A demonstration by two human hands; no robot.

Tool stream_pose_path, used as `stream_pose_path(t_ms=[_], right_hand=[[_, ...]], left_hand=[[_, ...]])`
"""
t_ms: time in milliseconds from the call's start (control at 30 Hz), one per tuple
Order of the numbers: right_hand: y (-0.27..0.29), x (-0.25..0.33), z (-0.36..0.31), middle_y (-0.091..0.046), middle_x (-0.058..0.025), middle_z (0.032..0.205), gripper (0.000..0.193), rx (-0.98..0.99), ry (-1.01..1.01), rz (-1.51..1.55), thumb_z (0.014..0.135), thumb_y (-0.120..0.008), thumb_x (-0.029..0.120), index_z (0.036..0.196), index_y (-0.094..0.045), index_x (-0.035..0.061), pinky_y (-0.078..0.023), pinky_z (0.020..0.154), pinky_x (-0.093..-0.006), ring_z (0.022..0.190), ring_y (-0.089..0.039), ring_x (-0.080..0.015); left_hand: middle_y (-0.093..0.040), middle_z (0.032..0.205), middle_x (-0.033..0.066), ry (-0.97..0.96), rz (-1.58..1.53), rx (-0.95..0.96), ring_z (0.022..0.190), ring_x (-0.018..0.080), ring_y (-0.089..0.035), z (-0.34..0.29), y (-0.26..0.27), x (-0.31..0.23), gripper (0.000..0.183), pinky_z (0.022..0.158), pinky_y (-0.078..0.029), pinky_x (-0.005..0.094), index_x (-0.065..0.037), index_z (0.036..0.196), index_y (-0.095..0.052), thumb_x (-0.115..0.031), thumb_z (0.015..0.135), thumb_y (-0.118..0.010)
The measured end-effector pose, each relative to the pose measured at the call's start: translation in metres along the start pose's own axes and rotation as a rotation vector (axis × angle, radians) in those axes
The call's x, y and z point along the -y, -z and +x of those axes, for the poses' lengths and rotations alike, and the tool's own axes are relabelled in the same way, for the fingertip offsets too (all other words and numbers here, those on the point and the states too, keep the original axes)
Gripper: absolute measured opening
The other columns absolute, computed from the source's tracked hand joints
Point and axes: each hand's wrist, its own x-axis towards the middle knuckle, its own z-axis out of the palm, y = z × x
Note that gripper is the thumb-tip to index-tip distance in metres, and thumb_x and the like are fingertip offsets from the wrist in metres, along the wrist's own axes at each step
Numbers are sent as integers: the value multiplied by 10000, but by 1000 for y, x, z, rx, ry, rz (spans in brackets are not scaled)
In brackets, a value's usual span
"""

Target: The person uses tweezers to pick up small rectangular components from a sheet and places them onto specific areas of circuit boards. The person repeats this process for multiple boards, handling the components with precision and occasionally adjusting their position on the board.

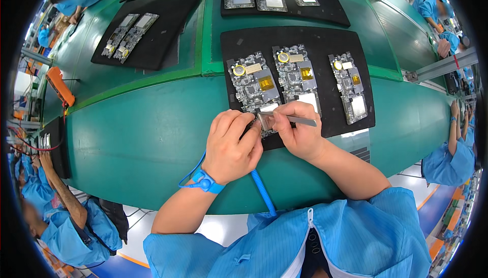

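My right hand (pixel 302 134) pinches a pair of metal tweezers (pixel 304 121), held sideways over the lower end of the leftmost circuit board (pixel 252 87) on the near black mat. Curled over that same end, my left hand (pixel 235 145) has its fingertips at the board's edge, close to the tweezers' tip. A silvery metal piece shows between the hands; whether it is fixed to the board I cannot tell. The middle board (pixel 295 74) lies just right of it, partly behind my right hand. Farther right lies another board (pixel 349 87). Each carries a round yellow-rimmed part.
The near black mat (pixel 325 39) rests on a green table (pixel 137 140). Behind it, another black mat (pixel 330 11) bears several boards; a third black mat (pixel 173 13) lies at the far left. A blue coiled cord (pixel 263 191) runs beside my left wrist. Co-workers sit around.
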Motion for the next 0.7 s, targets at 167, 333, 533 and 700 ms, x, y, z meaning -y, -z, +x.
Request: stream_pose_path(t_ms=[167,333,533,700], right_hand=[[7,8,-1,-609,-93,772,125,-36,-291,265,890,-554,13,965,-456,-13,-494,483,-243,570,-614,-117],[72,53,38,-555,-35,725,147,-355,-678,560,942,-484,98,1062,-413,54,-375,380,-164,477,-522,-62],[222,-12,13,-597,-93,762,233,-317,-841,10,843,-422,136,950,-565,-16,-311,422,-255,437,-402,-90],[243,-51,0,-563,-64,812,257,-77,-1261,130,837,-583,237,948,-583,6,-241,383,-262,430,-370,-86]], left_hand=[[-583,982,117,9,-23,-8,921,310,-546,-1,0,0,285,792,-452,407,-19,905,-646,-3,622,-675],[-578,1005,155,193,-30,-117,923,335,-553,6,1,4,396,814,-455,395,-17,1090,-569,-23,705,-661],[-582,949,67,786,-548,-1,832,135,-540,7,2,27,463,755,-454,274,50,1292,-424,-147,901,-572],[-576,968,24,1042,-888,190,780,88,-515,29,23,34,501,693,-441,242,41,1371,-353,-116,924,-517]])
